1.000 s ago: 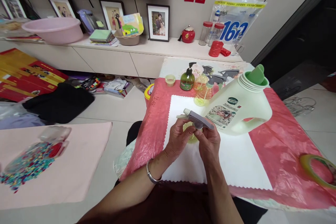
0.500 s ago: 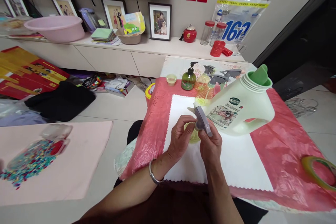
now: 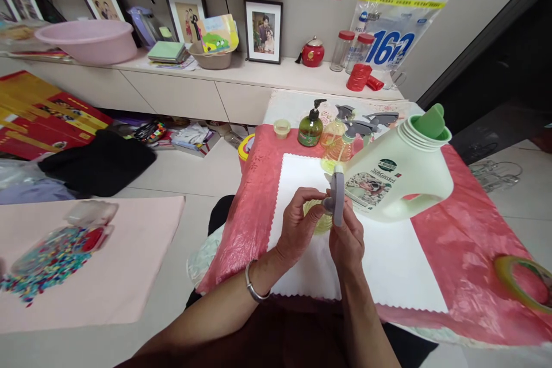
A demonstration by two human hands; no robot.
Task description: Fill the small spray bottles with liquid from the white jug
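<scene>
Over the white scallop-edged mat [image 3: 302, 273], a grey trigger spray head [image 3: 338, 198] is between my two hands. My right hand [image 3: 348, 238] grips its body from the right. The thumb and fingers of my left hand [image 3: 297, 227] pinch its lower part near the collar. Under it stands a ribbed, pale yellow clear bottle [image 3: 317, 221], partly hidden by my fingers; whether the head is seated on its neck cannot be told. Just to the right leans a big pale green detergent jug [image 3: 401, 172], with a green scoop-like piece [image 3: 431, 121] in its mouth.
Behind the mat are a green pump bottle [image 3: 310, 126], several spray bottles [image 3: 338, 149] and a small cup [image 3: 282, 128]. A tape roll [image 3: 524, 282] lies on the red sheet [image 3: 474, 230] at right. Colourful bits [image 3: 52, 264] cover a pink surface at left.
The spray head has turned in my hands: its nozzle pointed left before, and it now stands more upright with the nozzle facing away. Both hands stay in nearly the same place.
</scene>
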